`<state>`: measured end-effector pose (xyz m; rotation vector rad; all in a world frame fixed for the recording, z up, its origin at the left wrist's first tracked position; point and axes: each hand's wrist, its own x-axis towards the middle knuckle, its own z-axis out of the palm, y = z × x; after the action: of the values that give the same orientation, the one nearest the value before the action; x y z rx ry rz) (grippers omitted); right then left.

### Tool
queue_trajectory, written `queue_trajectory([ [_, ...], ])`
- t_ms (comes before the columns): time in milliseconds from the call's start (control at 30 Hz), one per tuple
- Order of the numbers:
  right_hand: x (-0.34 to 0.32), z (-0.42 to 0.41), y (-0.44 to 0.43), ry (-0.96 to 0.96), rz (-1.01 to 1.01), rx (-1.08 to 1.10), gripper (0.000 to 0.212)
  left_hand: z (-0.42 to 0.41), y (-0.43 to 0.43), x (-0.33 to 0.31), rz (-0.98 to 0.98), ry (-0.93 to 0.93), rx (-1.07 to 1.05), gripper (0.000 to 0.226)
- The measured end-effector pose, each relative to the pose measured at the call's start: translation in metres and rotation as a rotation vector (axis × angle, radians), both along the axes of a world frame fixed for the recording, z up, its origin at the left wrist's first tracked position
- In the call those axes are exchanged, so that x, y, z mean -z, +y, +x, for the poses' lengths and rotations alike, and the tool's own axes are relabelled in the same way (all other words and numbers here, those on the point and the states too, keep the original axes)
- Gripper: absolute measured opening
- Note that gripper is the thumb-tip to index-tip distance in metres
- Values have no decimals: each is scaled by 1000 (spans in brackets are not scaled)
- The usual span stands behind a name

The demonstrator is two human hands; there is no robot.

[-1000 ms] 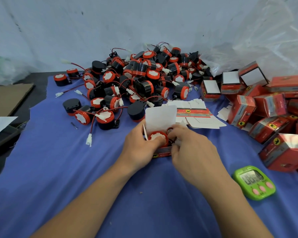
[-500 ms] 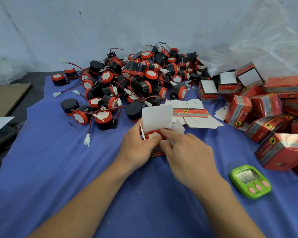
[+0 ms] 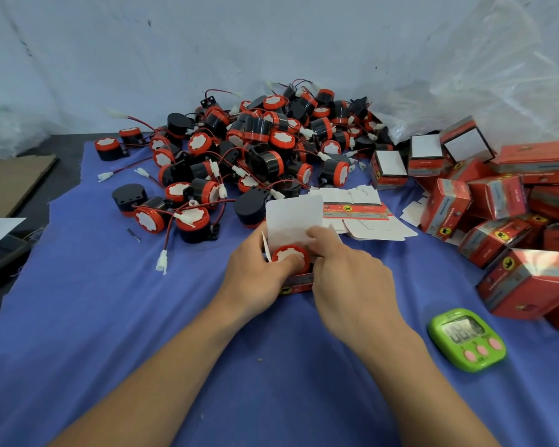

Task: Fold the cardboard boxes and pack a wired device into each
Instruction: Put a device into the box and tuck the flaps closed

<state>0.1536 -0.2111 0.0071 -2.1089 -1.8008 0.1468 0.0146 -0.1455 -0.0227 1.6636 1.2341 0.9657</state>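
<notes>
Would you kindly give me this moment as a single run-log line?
wired device: seated in red box | lid flap: up | left hand: grips red box, thumb on wired device | right hand: pinches lid flap | red box: not yet closed

left hand (image 3: 259, 269) curled | right hand (image 3: 352, 279) pinching (hands side by side)
</notes>
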Motion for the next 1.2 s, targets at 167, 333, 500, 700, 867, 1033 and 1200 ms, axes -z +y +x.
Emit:
queue_trajectory([
  [167, -1, -1, 1, -1, 12, 38, 24, 0, 1, 1, -13, -14, 8, 52],
  [333, -5, 0, 5, 0, 52, 142, 29, 1, 1, 2, -9, -20, -2, 45],
  [500, -8, 2, 1, 103, 5, 122, 37, 0, 1, 2, -6, -24, 17, 48],
  [700, -11, 15, -5, 192, -73, -19, 49, 1, 1, 3, -4, -26, 15, 51],
  [867, -22, 22, -12, 323, -168, -211, 59, 0, 2, 4, -3, -22, 29, 50],
  [1033, -17, 30, -13, 322, -115, -176, 50, 0, 3, 6, -5, -11, 24, 53],
  [1200, -20, 25, -14, 131, -152, -185, 51, 1, 3, 6, -13, -3, 13, 52],
])
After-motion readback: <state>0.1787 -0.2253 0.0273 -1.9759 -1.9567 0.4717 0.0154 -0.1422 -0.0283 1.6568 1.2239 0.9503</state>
